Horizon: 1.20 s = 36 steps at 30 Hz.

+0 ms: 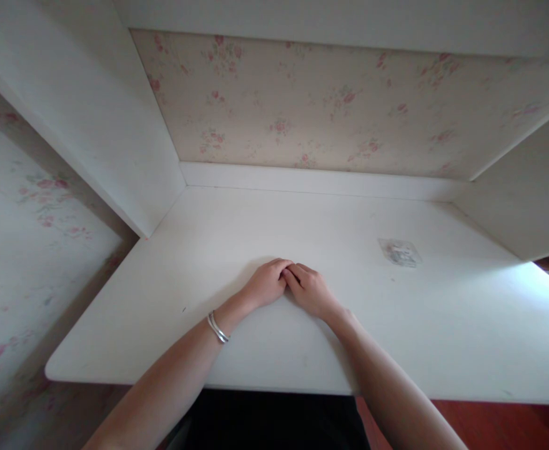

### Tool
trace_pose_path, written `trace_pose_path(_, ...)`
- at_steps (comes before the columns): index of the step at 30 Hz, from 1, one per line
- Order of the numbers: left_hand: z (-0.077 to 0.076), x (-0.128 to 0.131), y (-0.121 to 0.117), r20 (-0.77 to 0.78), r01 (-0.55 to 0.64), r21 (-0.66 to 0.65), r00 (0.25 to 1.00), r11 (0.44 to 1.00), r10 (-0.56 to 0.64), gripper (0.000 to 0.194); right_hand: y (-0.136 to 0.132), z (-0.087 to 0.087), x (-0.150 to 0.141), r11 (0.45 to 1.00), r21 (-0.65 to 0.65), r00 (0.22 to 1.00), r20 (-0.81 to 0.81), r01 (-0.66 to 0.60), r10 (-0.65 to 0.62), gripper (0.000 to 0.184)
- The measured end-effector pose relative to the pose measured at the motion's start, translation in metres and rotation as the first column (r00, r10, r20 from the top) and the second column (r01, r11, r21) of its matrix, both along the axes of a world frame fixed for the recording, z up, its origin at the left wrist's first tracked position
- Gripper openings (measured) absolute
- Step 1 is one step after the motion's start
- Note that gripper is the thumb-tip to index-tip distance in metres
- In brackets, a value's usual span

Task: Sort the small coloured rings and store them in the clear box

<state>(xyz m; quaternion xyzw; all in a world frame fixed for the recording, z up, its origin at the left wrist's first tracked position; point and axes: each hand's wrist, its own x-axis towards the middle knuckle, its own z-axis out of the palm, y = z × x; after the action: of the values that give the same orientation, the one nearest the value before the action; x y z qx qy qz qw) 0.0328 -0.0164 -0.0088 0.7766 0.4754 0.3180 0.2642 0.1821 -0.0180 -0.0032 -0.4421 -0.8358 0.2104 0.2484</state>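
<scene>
My left hand (270, 281) and my right hand (310, 286) rest together on the white desk (274, 350), touching at the fingers near its middle. The fingers of both hands are curled inward and partly overlap, and no object shows in or between them. Some fingertips are hidden under the hands. A silver bangle (218, 327) circles my left wrist. To the right of my hands, a small clear plastic packet (400, 253) with something greyish in it lies flat on the desk; its contents are too blurred to name.
A white side panel (115, 125) stands at the desk's left, another panel (531, 181) at its right. Flowered wallpaper (278, 106) covers the back wall below an overhead white board (330, 25). The desk's front edge runs just before my dark-clothed lap (278, 422).
</scene>
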Motion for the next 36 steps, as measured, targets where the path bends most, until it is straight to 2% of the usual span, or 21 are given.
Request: trace_pose_path(36,0.0003,-0.0005,-0.0010,-0.014,-0.012,-0.011,1.000,1.000,0.012,0.038,-0.0015,0.0035,0.0004,1.000,-0.009,1.000,0.013,0.000,0.000,0.025)
